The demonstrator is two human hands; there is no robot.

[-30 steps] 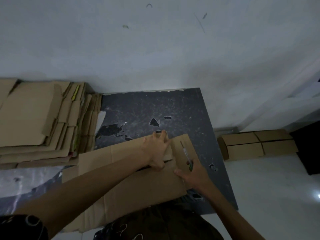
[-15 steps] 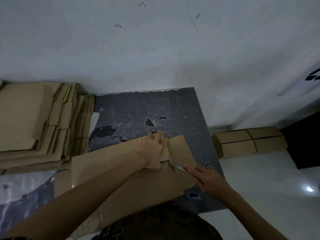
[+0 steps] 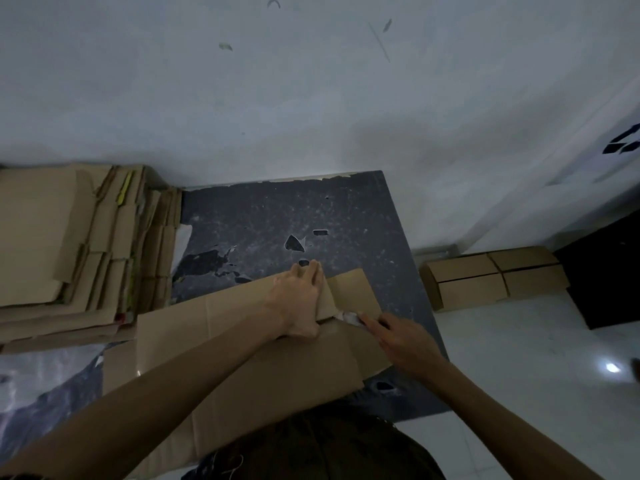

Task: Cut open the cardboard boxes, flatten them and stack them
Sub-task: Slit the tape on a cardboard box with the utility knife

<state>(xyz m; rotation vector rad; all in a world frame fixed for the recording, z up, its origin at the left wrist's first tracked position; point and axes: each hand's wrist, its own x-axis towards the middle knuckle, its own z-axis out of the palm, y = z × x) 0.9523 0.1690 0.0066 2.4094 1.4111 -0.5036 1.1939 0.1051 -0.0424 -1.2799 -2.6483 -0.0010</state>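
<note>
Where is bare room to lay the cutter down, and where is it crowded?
Free: the dark speckled mat between the white wall, the stack of flattened cardboard and the brown cardboard sheet; the white floor before the small brown boxes. Crowded: on the sheet, where the left hand presses and the right hand holds the cutter.

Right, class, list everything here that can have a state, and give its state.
box: lying on the mat, being cut at a seam.
left hand: pressing the box down.
right hand: holding the knife.
knife: blade at the seam, blurred.
stack: flattened cardboard, piled at left.
boxes on floor: closed.
</note>
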